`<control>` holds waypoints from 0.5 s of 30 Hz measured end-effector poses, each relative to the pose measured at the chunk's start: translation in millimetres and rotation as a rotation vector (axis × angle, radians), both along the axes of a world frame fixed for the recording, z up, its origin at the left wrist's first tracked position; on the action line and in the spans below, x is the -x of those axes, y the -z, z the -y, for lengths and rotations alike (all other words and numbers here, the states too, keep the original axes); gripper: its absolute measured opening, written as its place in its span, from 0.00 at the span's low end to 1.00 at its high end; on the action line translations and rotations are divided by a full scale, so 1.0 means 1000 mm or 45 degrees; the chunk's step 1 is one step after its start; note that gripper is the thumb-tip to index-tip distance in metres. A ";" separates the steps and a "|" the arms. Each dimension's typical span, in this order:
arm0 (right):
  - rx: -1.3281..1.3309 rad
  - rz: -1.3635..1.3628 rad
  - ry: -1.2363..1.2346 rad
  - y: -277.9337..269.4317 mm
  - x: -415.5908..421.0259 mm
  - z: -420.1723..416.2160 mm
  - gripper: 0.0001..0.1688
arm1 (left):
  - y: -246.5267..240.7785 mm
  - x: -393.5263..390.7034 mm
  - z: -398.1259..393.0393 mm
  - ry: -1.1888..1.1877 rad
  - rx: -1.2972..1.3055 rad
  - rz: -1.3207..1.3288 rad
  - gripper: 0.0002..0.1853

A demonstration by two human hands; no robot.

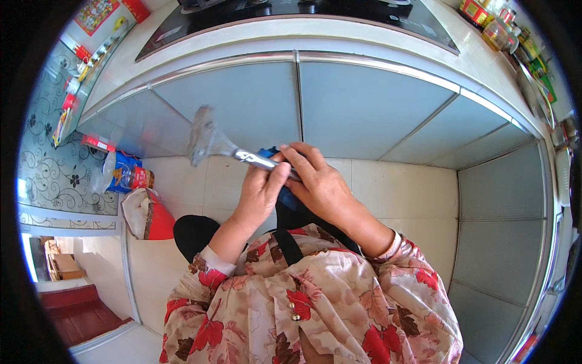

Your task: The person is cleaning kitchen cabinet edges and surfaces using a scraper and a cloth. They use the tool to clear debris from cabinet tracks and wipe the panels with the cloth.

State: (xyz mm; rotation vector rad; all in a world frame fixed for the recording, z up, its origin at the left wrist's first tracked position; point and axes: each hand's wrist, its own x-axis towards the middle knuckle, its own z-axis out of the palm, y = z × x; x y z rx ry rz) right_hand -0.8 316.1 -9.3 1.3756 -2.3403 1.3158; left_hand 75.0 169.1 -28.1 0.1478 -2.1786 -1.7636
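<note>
A long-handled metal cooking utensil (257, 159) with a broad, motion-blurred head slants to the upper left in front of me. The blur hides the exact shape of its head. My left hand (259, 193) grips the handle, thumb laid along the top. At the handle's lower end, my right hand (320, 186) closes around it from the other side. A dark blue cloth (287, 198) is bunched beneath and between my hands, also poking out above my fingers. How much of it my right palm covers is hidden.
Ahead, a black glass cooktop (291, 10) is set in the pale counter (227, 34) above blue-grey cabinet doors (363, 107). A bottle of brown liquid (138, 176) and a red bag (159, 220) stand on the floor at left. Jars (498, 34) line the right counter.
</note>
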 end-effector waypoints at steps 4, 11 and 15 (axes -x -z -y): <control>0.009 0.055 0.055 0.003 0.006 -0.032 0.28 | -0.010 0.004 -0.009 0.051 0.386 0.007 0.20; -0.123 -0.138 0.736 0.015 0.054 -0.135 0.25 | -0.013 -0.003 0.026 -0.118 -0.291 0.195 0.16; -0.257 -0.263 0.914 0.027 0.084 -0.167 0.24 | 0.000 -0.015 0.067 -0.380 -0.806 0.080 0.14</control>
